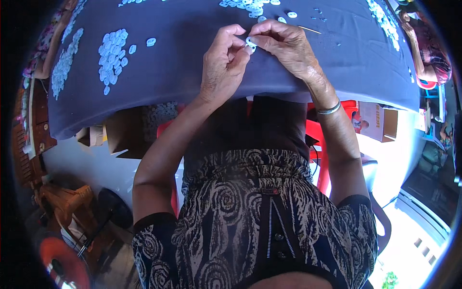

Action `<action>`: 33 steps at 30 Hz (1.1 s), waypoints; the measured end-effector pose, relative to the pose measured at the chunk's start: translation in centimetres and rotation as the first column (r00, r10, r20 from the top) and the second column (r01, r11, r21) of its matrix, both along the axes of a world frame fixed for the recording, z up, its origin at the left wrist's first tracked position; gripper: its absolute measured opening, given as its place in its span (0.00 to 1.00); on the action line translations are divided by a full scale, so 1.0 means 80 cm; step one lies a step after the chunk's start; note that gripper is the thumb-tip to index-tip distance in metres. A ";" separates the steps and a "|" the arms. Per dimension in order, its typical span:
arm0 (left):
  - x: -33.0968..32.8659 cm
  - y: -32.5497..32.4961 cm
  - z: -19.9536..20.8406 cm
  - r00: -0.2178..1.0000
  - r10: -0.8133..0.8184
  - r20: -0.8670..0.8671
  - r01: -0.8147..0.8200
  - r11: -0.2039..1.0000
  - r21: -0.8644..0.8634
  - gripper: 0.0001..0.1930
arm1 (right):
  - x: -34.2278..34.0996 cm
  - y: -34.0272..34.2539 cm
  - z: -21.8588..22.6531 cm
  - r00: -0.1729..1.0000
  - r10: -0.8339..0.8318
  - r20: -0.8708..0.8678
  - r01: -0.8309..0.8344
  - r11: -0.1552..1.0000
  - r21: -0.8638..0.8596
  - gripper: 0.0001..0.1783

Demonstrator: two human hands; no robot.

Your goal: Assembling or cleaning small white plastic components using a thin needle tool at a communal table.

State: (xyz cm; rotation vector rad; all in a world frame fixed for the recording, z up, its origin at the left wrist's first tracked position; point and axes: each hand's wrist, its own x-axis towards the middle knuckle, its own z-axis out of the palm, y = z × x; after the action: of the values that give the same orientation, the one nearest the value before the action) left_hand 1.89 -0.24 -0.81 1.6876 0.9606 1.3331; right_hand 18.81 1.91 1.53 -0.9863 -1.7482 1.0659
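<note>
My left hand (pixel 224 65) and my right hand (pixel 288 48) meet over the near part of the dark cloth-covered table (pixel 168 67). Between their fingertips is a small white oval plastic piece (pixel 250 45) with dark spots that look like holes. The left thumb and fingers pinch it from one side. From the other, the right thumb and index finger press against it; whether they also hold some tiny part is hidden. Similar white pieces (pixel 292 15) lie just beyond the right hand, near a thin yellowish stick (pixel 309 30).
A heap of white pieces (pixel 112 58) spreads to the left, with more piles (pixel 249 6) at the far side and the right edge (pixel 383 21). Small dark bits (pixel 318 18) are scattered at the right. Other people's arms (pixel 411 36) rest at both table sides. Under the table stands an open cardboard box (pixel 126 130).
</note>
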 end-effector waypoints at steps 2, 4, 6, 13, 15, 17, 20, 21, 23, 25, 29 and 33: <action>-0.002 -0.002 0.004 1.000 -0.012 -0.026 0.011 0.999 -0.053 0.17 | 0.000 0.000 -0.001 1.000 0.020 0.018 -0.020 1.000 0.011 0.06; -0.003 -0.002 0.007 0.998 -0.024 -0.051 0.019 0.994 -0.105 0.17 | -0.001 -0.002 0.000 1.000 0.020 0.006 -0.020 1.000 -0.010 0.06; -0.003 -0.001 0.007 0.999 -0.023 -0.027 0.021 0.997 -0.076 0.17 | -0.003 -0.004 -0.001 1.000 0.021 -0.006 -0.021 0.999 -0.031 0.06; -0.002 -0.007 0.019 0.997 -0.016 0.073 0.032 0.974 -0.225 0.18 | 0.000 -0.016 -0.002 0.999 -0.005 0.036 0.006 1.000 -0.017 0.09; -0.004 -0.007 0.022 0.992 -0.027 0.121 0.066 0.941 -0.332 0.17 | 0.002 -0.019 0.003 0.998 0.019 0.058 -0.016 0.999 -0.047 0.11; -0.007 -0.006 0.022 0.988 -0.032 0.148 0.081 0.937 -0.339 0.17 | 0.002 -0.020 0.012 0.972 -0.005 0.236 -0.030 0.989 0.143 0.15; -0.008 -0.005 0.021 0.989 -0.045 0.142 0.087 0.948 -0.307 0.17 | 0.003 -0.019 0.010 0.979 -0.035 0.199 -0.009 0.977 0.213 0.17; -0.008 -0.004 0.021 0.993 -0.050 0.107 0.077 0.960 -0.268 0.16 | 0.002 -0.020 0.010 0.979 -0.035 0.199 -0.008 0.977 0.213 0.17; -0.008 -0.008 0.023 0.992 -0.047 0.116 0.078 0.956 -0.282 0.17 | 0.002 -0.020 0.013 0.965 -0.053 0.258 -0.029 0.953 0.301 0.18; -0.008 -0.008 0.027 0.991 -0.045 0.124 0.080 0.953 -0.293 0.17 | 0.004 -0.019 0.009 0.968 -0.057 0.243 -0.017 0.956 0.291 0.18; -0.015 -0.002 0.028 0.986 -0.083 0.144 0.123 0.948 -0.294 0.18 | 0.001 -0.020 0.013 0.982 -0.059 0.178 -0.005 0.941 0.338 0.18; -0.012 -0.003 0.029 0.973 -0.111 0.200 0.166 0.944 -0.286 0.20 | -0.001 -0.020 0.012 0.978 -0.051 0.202 -0.021 0.940 0.342 0.18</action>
State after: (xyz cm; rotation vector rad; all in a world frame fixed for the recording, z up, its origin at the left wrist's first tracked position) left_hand 0.90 -0.47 1.50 1.3515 0.8712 1.1589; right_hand 18.72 0.27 2.47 -0.9117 -2.0091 0.6320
